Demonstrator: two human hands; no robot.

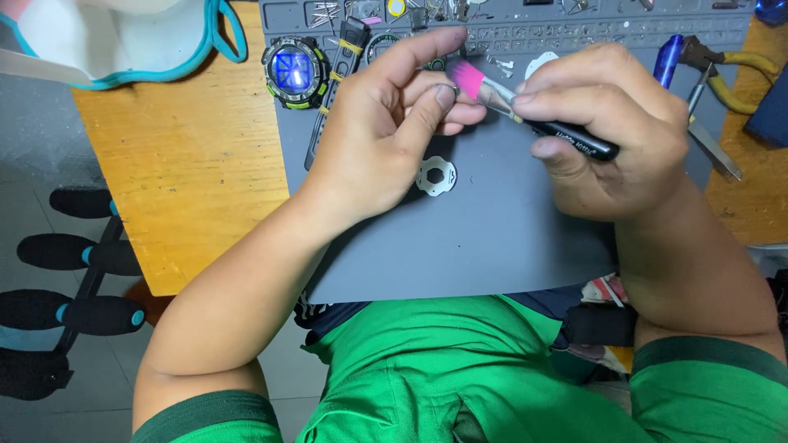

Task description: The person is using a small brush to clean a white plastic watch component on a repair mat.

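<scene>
Brush (pixel 525 111) lies slanted, its pink bristles pointing up-left, black handle down-right, grasped by the right hand (pixel 607 131); the left hand (pixel 394 123) pinches a small part (pixel 454 90) at the bristles.

A matt grey rubbery mat (pixel 492 238) covers the smooth varnished wooden desk (pixel 197 156), under a pink-bristled brush (pixel 525 111) with glossy black plastic handle and a flat metal plate (pixel 435 175).

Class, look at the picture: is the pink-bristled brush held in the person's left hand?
No, the right hand holds the brush; the left hand pinches a small part.
</scene>
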